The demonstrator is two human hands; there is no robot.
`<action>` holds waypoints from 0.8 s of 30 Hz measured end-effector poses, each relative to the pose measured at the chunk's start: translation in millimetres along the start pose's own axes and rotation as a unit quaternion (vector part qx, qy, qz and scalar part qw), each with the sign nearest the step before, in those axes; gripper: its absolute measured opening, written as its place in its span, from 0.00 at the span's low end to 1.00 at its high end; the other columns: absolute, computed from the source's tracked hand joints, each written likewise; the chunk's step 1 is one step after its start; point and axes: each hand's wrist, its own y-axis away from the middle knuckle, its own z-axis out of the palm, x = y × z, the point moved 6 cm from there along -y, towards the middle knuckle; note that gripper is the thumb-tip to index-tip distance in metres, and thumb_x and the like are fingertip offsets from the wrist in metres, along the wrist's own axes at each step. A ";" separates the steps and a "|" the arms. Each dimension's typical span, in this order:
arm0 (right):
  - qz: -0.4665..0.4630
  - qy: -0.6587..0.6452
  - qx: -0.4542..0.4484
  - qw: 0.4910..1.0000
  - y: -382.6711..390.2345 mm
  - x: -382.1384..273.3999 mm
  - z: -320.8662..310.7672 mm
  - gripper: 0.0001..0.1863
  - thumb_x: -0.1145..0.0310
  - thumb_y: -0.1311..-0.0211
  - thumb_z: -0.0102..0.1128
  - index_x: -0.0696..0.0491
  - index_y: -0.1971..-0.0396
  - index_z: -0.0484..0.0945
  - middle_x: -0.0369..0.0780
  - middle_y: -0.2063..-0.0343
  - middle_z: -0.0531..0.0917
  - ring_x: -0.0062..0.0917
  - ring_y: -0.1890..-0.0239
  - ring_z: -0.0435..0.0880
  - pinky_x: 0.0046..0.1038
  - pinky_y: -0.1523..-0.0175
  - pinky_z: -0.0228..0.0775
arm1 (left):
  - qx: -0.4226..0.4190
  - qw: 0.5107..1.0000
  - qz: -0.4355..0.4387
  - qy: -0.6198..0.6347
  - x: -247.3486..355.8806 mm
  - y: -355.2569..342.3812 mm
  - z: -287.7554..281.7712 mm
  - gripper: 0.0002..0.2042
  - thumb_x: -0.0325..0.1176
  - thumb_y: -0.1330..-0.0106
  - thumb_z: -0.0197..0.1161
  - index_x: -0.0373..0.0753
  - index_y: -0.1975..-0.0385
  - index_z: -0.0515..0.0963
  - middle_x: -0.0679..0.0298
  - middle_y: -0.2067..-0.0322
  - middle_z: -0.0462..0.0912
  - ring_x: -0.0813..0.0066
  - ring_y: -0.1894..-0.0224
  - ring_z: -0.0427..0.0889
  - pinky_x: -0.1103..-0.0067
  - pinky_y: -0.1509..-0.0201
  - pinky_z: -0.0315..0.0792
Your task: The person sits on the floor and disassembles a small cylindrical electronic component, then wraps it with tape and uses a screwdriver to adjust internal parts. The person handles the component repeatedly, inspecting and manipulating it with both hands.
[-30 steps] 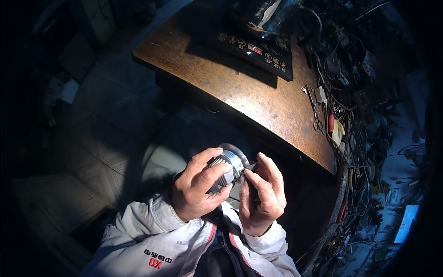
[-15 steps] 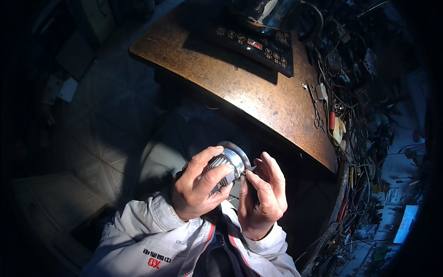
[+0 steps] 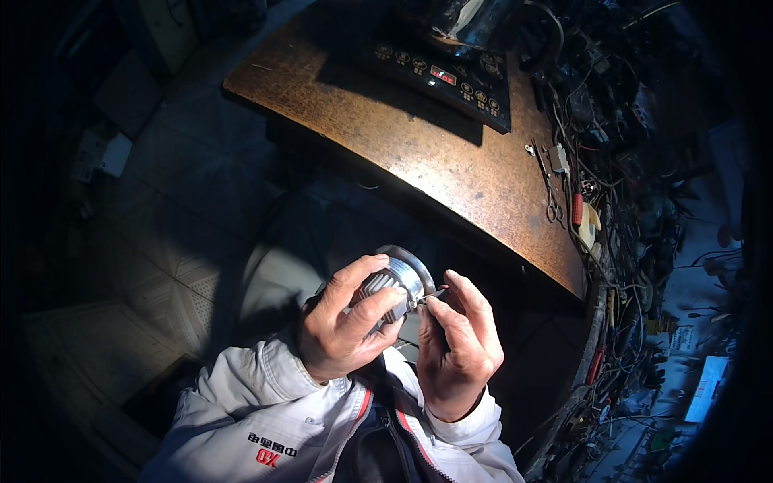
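Note:
My left hand [image 3: 342, 322] is wrapped round a round metal part with cooling fins [image 3: 409, 278], much like a downlight housing. Its ribbed body lies in the palm, and its shiny flared rim faces up and to the right. Thumb and fingers press on its side. My right hand [image 3: 460, 346] pinches a thin, pointed, light metal piece [image 3: 438, 293] between thumb and fingertips, right at the rim's lower right edge. Whether this piece is a tool or a clip of the housing is too small to tell. Both hands are above my lap.
Ahead stands a worn wooden table [image 3: 362, 145] with a black induction cooker [image 3: 443, 80] and a metal kettle [image 3: 475, 24] on it. Scissors [image 3: 552, 201] and a red-handled tool [image 3: 577, 209] lie by its right edge. Tangled cables and tools [image 3: 628, 225] crowd the right side.
My right fingers have shifted slightly at the rim, and the thin metal piece shows more plainly. The left hand holds the housing almost unmoved.

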 end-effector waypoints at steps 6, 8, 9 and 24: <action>0.000 -0.032 -0.028 0.999 -3.7 6.0 -3.3 0.14 0.84 0.53 0.78 0.63 0.63 0.86 0.54 0.54 0.88 0.42 0.58 0.91 0.33 0.54 0.86 | -0.005 1.000 -0.003 0.018 -3.1 5.0 0.1 0.28 0.18 0.53 0.79 0.38 0.48 0.81 0.43 0.39 0.77 0.55 0.53 0.90 0.71 0.54 0.88; 0.005 -0.046 -0.038 0.998 -4.3 6.5 -5.0 0.15 0.84 0.53 0.79 0.63 0.64 0.86 0.54 0.55 0.88 0.41 0.58 0.92 0.33 0.54 0.86 | -0.007 1.000 -0.006 0.026 -3.3 5.8 0.0 0.28 0.18 0.53 0.79 0.38 0.48 0.81 0.43 0.39 0.77 0.56 0.53 0.90 0.72 0.55 0.88; 0.001 -0.043 -0.039 0.998 -4.1 6.3 -5.4 0.15 0.84 0.53 0.79 0.63 0.63 0.86 0.54 0.55 0.88 0.42 0.58 0.92 0.33 0.54 0.86 | -0.006 1.000 -0.007 0.029 -3.2 5.9 -0.2 0.28 0.18 0.53 0.79 0.38 0.48 0.81 0.43 0.39 0.77 0.56 0.53 0.90 0.72 0.56 0.88; -0.029 -0.078 -0.085 0.993 -8.2 6.9 -2.1 0.15 0.88 0.52 0.73 0.63 0.61 0.84 0.55 0.53 0.86 0.43 0.56 0.89 0.34 0.54 0.84 | -0.003 0.998 -0.033 0.052 -6.3 8.6 -0.6 0.29 0.21 0.51 0.81 0.39 0.45 0.81 0.45 0.39 0.78 0.56 0.52 0.89 0.71 0.52 0.87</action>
